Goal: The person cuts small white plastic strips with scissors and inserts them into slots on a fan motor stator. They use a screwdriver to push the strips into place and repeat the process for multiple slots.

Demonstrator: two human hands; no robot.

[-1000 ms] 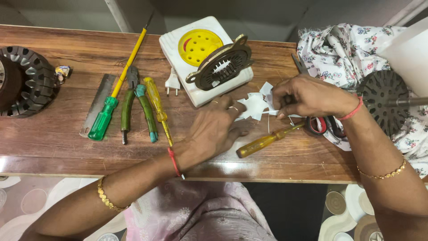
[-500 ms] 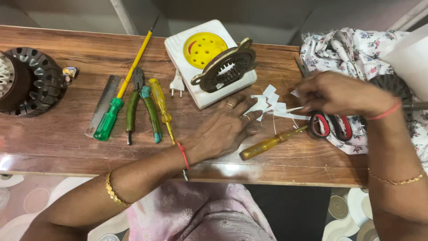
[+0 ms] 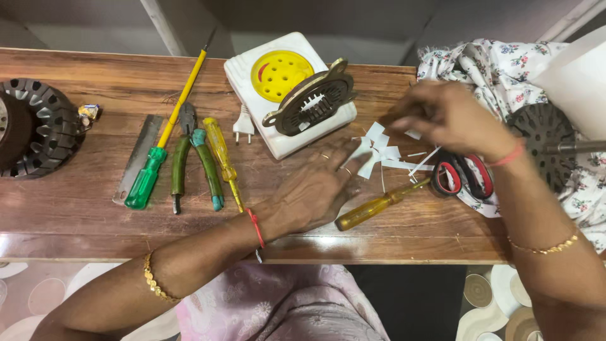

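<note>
Our left hand [image 3: 312, 196] lies open and flat on the wooden worktop [image 3: 76, 221], its fingertips touching the white paper scraps [image 3: 379, 151]. Our right hand [image 3: 451, 117] hovers blurred just above those scraps, fingers curled; we cannot tell whether it pinches anything.

Working from the left, we see a dark slotted motor core [image 3: 38, 126] at the worktop's edge, then a flat metal blade [image 3: 137, 158], a long screwdriver with yellow shaft and green handle [image 3: 165, 129], green-handled pliers [image 3: 194, 161] and a small yellow screwdriver [image 3: 222, 158] lying side by side. Beyond them a white plug [image 3: 242, 126] rests beside a white square box with a yellow perforated disc [image 3: 278, 79]; a dark metal bracket [image 3: 309, 101] sits on top of it. Near our left hand's fingers lies an amber-handled screwdriver [image 3: 372, 208], and just right of it red-handled scissors [image 3: 461, 173] on a floral cloth [image 3: 492, 63]. A dark perforated disc on a shaft [image 3: 549, 142] sits at the far right.
</note>
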